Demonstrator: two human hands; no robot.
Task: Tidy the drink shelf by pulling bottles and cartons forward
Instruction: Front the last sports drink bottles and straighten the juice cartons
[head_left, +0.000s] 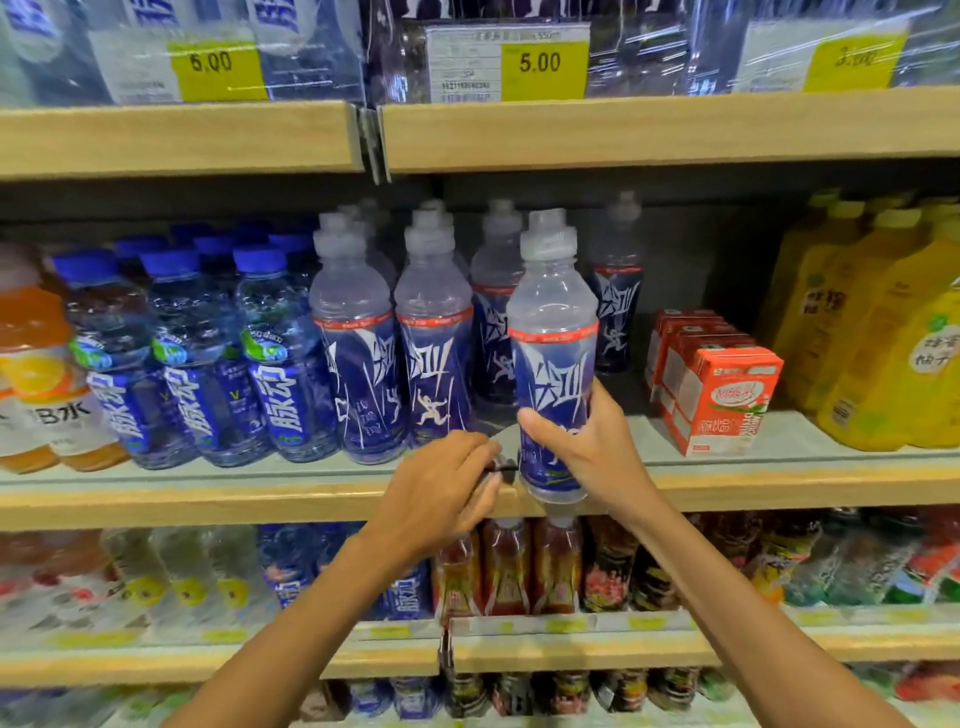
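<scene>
My right hand (582, 441) grips the lower body of a clear sports-cap bottle with a dark blue label (551, 332), held upright over the front edge of the middle shelf (208, 493). My left hand (441, 488) sits just left of it at the shelf edge, fingers curled round a small dark thing by the shelf joint; what it is I cannot tell. More of the same bottles (358, 338) stand in rows to the left and behind. Red cartons (722, 395) line up to the right.
Blue-capped water bottles (270, 353) and orange drinks (36, 364) fill the left of the shelf, yellow bottles (883, 332) the right. A bare gap lies between the held bottle and the cartons. Shelves above and below carry wrapped packs and more drinks.
</scene>
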